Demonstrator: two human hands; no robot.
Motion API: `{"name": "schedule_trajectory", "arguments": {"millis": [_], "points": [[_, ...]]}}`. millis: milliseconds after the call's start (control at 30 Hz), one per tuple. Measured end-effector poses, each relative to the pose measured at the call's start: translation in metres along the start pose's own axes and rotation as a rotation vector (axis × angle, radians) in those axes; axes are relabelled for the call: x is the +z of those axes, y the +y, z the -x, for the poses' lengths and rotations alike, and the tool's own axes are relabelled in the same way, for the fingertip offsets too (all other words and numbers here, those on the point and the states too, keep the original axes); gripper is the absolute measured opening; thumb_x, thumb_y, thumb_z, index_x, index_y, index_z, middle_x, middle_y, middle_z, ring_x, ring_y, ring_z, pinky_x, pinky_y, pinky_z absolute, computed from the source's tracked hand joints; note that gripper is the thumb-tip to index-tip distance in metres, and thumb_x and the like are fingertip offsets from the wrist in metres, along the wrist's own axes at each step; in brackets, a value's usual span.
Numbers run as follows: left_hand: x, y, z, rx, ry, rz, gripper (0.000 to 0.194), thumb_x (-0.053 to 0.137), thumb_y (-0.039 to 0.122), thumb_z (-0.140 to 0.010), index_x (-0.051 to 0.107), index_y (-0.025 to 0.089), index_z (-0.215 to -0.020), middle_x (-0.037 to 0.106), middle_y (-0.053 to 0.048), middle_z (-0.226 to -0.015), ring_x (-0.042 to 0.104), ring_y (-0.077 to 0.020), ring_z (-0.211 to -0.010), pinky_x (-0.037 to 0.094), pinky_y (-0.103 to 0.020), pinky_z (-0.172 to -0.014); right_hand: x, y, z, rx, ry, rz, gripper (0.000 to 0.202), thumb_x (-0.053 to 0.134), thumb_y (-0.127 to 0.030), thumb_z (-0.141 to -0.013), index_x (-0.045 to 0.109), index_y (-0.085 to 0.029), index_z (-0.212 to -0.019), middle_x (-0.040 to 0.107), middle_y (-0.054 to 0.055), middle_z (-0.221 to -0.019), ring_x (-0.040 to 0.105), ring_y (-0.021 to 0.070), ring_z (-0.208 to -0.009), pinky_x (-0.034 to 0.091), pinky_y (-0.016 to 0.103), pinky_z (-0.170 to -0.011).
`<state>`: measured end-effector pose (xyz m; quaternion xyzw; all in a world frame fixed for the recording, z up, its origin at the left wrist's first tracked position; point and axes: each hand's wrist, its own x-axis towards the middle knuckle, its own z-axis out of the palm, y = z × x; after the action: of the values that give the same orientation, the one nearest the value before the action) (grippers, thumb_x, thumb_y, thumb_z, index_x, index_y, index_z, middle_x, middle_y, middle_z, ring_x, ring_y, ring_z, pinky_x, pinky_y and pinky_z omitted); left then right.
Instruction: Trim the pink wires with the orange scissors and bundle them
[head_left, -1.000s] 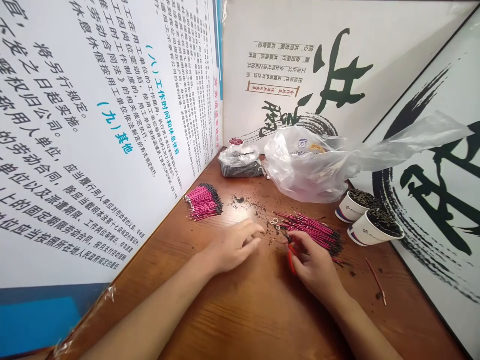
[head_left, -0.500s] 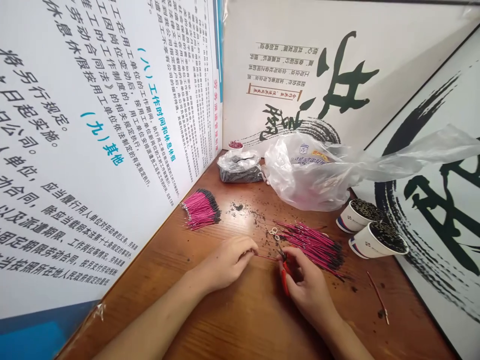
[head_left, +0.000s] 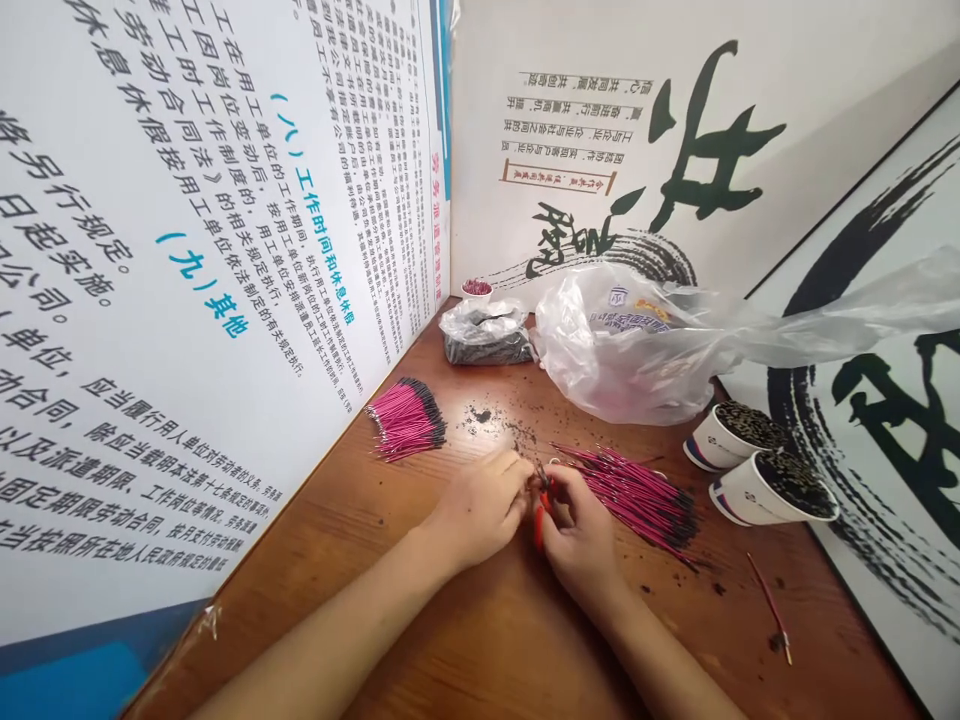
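Observation:
My left hand (head_left: 480,508) is closed, its fingertips pinched together close to the jaws of red-handled pliers (head_left: 538,525). The thin red wire seen there a moment earlier is now mostly hidden by the fingers. Wrapped round the plier handles is my right hand (head_left: 583,545). The two hands almost meet above the wooden table (head_left: 480,640). Just right of them lies a loose pile of pink wires with black ends (head_left: 637,500). A second, neater bundle of pink wires (head_left: 409,418) sits farther left.
Two paper cups (head_left: 731,498) of dark small pieces stand at the right. Behind are a clear plastic bag (head_left: 622,350), an open bag of black pieces (head_left: 487,345) and a small cup (head_left: 476,290). Black crumbs (head_left: 481,414) dot the table. One wire (head_left: 771,605) lies at front right.
The hands have come together: my left hand moved right and up, my right hand moved left with the pliers. The stretch of wire between them no longer shows. The view shifted slightly.

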<state>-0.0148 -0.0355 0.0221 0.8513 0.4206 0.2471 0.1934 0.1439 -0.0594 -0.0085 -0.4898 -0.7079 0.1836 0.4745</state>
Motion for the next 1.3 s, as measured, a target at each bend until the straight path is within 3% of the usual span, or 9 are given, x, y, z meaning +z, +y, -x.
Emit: {"name": "schedule_trajectory", "arguments": {"millis": [133, 267, 367, 467, 567, 767, 967, 1300], "points": [[0.015, 0.007, -0.010, -0.202, 0.051, 0.177, 0.021, 0.040, 0.007, -0.086, 0.053, 0.019, -0.096, 0.063, -0.005, -0.094, 0.060, -0.0200, -0.086, 0.047, -0.032, -0.074, 0.003, 0.005, -0.013, -0.008, 0.026, 0.003, 0.028, 0.051, -0.009, -0.077, 0.056, -0.022, -0.102, 0.064, 0.001, -0.085, 0.060, 0.0140, -0.072, 0.051, 0.023, -0.065], [0.016, -0.001, -0.011, -0.154, 0.088, 0.261, 0.020, 0.040, 0.009, -0.088, 0.055, 0.020, -0.097, 0.062, -0.005, -0.094, 0.059, -0.0184, -0.086, 0.046, -0.030, -0.076, 0.001, 0.009, -0.010, 0.047, -0.013, 0.002, 0.029, 0.052, -0.010, -0.079, 0.055, -0.022, -0.105, 0.062, 0.001, -0.085, 0.057, 0.0130, -0.067, 0.049, 0.023, -0.062], [0.008, -0.017, -0.010, -0.128, 0.221, 0.278, 0.021, 0.039, 0.009, -0.088, 0.057, 0.019, -0.090, 0.060, -0.004, -0.089, 0.057, -0.0167, -0.085, 0.044, -0.029, -0.078, -0.002, 0.005, -0.010, 0.105, -0.051, 0.016, 0.027, 0.055, -0.015, -0.082, 0.054, -0.020, -0.109, 0.063, 0.001, -0.084, 0.057, 0.0128, -0.066, 0.049, 0.023, -0.063], [0.001, -0.028, -0.010, -0.220, 0.401, 0.365, 0.019, 0.039, 0.012, -0.090, 0.056, 0.019, -0.086, 0.058, -0.003, -0.085, 0.055, -0.0159, -0.084, 0.043, -0.028, -0.078, -0.003, 0.000, -0.011, 0.110, -0.128, 0.024, 0.026, 0.056, -0.020, -0.087, 0.056, -0.019, -0.113, 0.064, 0.001, -0.081, 0.059, 0.0129, -0.065, 0.049, 0.022, -0.061], [-0.001, -0.029, -0.009, -0.264, 0.472, 0.444, 0.017, 0.039, 0.014, -0.091, 0.054, 0.019, -0.083, 0.058, -0.002, -0.083, 0.055, -0.0157, -0.083, 0.043, -0.027, -0.075, -0.003, -0.002, -0.012, 0.082, -0.188, 0.045, 0.027, 0.055, -0.024, -0.090, 0.058, -0.019, -0.116, 0.064, 0.001, -0.080, 0.058, 0.0131, -0.063, 0.048, 0.023, -0.059], [0.000, -0.023, -0.007, -0.187, 0.476, 0.450, 0.020, 0.038, 0.018, -0.093, 0.053, 0.018, -0.079, 0.054, -0.001, -0.077, 0.052, -0.0149, -0.076, 0.041, -0.027, -0.070, -0.004, -0.001, -0.011, 0.038, -0.217, 0.115, 0.026, 0.055, -0.024, -0.091, 0.060, -0.020, -0.116, 0.067, 0.004, -0.085, 0.062, 0.0171, -0.073, 0.050, 0.028, -0.070], [-0.002, -0.021, -0.008, -0.114, 0.413, 0.481, 0.023, 0.041, 0.018, -0.095, 0.057, 0.017, -0.079, 0.054, -0.001, -0.077, 0.050, -0.0134, -0.073, 0.041, -0.026, -0.069, -0.005, -0.001, -0.011, 0.028, -0.216, 0.115, 0.025, 0.056, -0.026, -0.091, 0.059, -0.020, -0.115, 0.067, 0.004, -0.085, 0.062, 0.0173, -0.075, 0.050, 0.028, -0.070], [0.001, -0.020, -0.007, -0.170, 0.383, 0.557, 0.016, 0.045, 0.022, -0.094, 0.059, 0.018, -0.088, 0.058, -0.002, -0.080, 0.051, -0.0125, -0.071, 0.041, -0.025, -0.067, -0.005, -0.001, -0.011, 0.024, -0.230, 0.079, 0.023, 0.054, -0.025, -0.092, 0.060, -0.020, -0.114, 0.069, 0.005, -0.088, 0.063, 0.0166, -0.075, 0.050, 0.027, -0.069]]}}
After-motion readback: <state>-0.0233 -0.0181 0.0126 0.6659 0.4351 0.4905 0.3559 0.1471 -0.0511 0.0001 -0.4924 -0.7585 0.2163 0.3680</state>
